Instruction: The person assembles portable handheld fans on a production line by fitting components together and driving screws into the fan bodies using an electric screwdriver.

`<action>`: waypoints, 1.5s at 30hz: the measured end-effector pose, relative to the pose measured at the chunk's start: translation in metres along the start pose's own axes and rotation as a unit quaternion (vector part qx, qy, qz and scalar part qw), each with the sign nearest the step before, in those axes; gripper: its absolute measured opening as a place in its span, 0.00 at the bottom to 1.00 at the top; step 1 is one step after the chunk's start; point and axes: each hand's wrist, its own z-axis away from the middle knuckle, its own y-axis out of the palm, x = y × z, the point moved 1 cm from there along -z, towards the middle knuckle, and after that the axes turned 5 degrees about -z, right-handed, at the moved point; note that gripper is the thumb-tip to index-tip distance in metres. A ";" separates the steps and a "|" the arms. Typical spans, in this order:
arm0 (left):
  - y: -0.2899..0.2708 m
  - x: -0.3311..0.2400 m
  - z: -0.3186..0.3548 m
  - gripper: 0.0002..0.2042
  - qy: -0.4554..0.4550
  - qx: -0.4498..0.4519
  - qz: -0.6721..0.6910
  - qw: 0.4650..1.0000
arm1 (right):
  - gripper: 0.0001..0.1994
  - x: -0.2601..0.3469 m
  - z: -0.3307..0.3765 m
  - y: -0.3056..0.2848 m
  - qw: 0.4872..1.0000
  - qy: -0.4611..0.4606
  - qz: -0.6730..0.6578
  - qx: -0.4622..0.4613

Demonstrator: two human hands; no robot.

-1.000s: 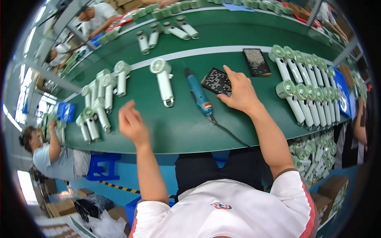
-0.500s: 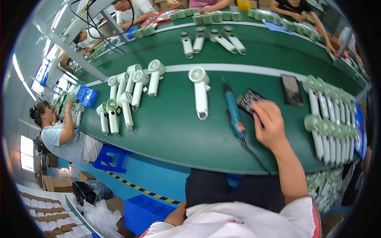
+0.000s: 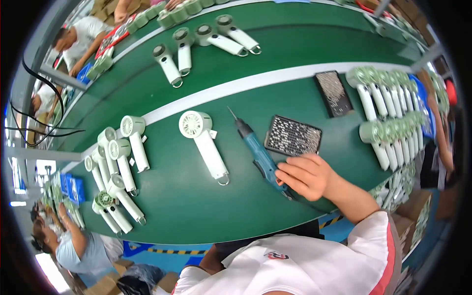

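Observation:
My right hand (image 3: 309, 178) is over the rear end of a teal electric screwdriver (image 3: 259, 156), its fingers stretched out and the tips at the tool's orange part. The thumb is mostly hidden, and no grip around the body shows. The screwdriver lies on the green bench, bit pointing away, cord running under my hand. Just beyond the fingers is a black tray of small screws (image 3: 294, 136). Left of the screwdriver, a pale green handheld fan (image 3: 209, 147) lies with its round grille up and its wrist loop toward me. My left hand is out of view; only part of that arm shows.
A second black screw tray (image 3: 334, 93) lies farther back. Two rows of fans (image 3: 388, 142) fill the right side; several more (image 3: 118, 172) lie at left. Beyond a white rail (image 3: 236, 91), fans (image 3: 182, 51) rest on another green surface. Co-workers sit around, one in light blue (image 3: 73, 250).
My right hand has left the screw tray and come to the screwdriver's rear end. The tray now lies flatter on the bench. My view has turned and shifted.

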 end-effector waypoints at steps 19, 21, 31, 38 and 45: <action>0.071 -0.375 0.156 0.13 0.523 -0.003 -0.238 0.819 | 0.12 0.023 -0.003 -0.012 0.910 0.286 0.270 -0.127; 0.096 -0.412 0.149 0.07 0.605 -0.071 -0.270 0.746 | 0.18 -0.049 -0.002 -0.039 0.863 0.383 0.321 -0.068; 0.271 -0.567 0.099 0.17 0.792 -0.001 -0.345 0.503 | 0.35 -0.159 0.016 -0.061 0.792 0.556 0.203 0.152; 0.322 -0.551 0.070 0.45 0.638 0.038 -0.594 0.489 | 0.41 -0.152 0.030 -0.059 0.803 0.555 0.204 0.082; 0.302 -0.549 0.063 0.46 0.661 0.078 -0.560 0.494 | 0.43 -0.117 0.003 -0.086 0.813 0.541 0.204 0.069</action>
